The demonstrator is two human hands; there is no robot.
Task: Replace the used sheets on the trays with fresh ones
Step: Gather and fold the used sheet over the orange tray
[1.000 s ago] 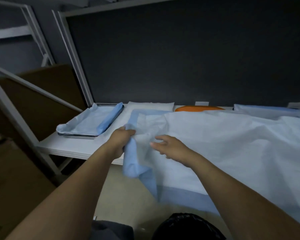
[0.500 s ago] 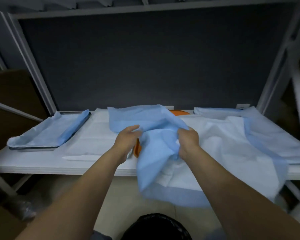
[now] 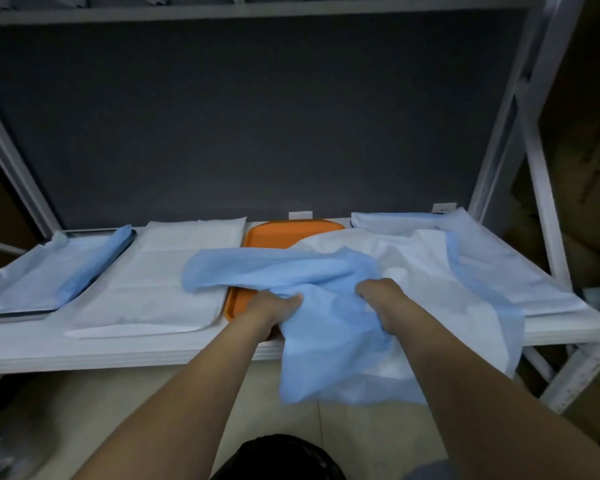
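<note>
- the fingertips of both hands are buried in folds of the blue sheet (image 3: 326, 271); much of the orange tray (image 3: 281, 232) lies hidden under it.
- left hand (image 3: 274, 308) and right hand (image 3: 383, 294) each grip the bunched sheet, fingers curled into it, over the shelf (image 3: 153, 351) front edge; its lower part hangs past the edge.
- two hands, one orange tray, one dark-rimmed tray (image 3: 14, 315) at far left, one flat white sheet (image 3: 160, 282) between the trays.
</note>
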